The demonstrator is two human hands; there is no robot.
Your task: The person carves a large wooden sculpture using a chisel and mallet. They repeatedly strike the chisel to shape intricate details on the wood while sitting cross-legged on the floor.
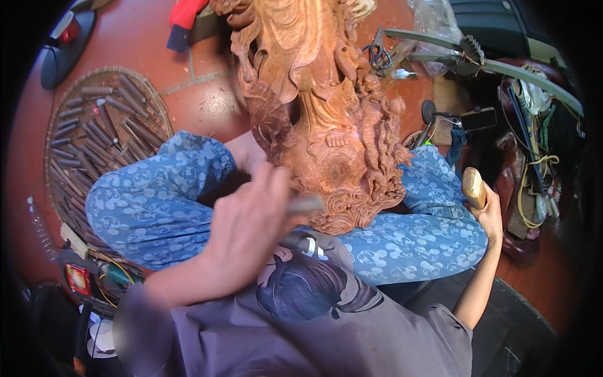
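Observation:
A large reddish-brown wood carving [342, 160] leans between my crossed legs, its base cut with swirls and a small carved foot. My left hand [248, 217], blurred, is raised in front of the base's left side. Its fingers are closed around a chisel [306, 204], of which a short greyish, rounded end shows; the blade cannot be made out. Out at the right, beside my knee, my right hand [490, 210] grips a pale wooden mallet [473, 187], held upright and apart from the carving.
On the left stands a round woven basket [164, 107] full of dark-handled chisels [100, 135]. Scissors [378, 53], a metal clamp-like frame [527, 75] and a phone on a holder [478, 119] are at the far right. A plastic bottle [41, 229] lies at the left.

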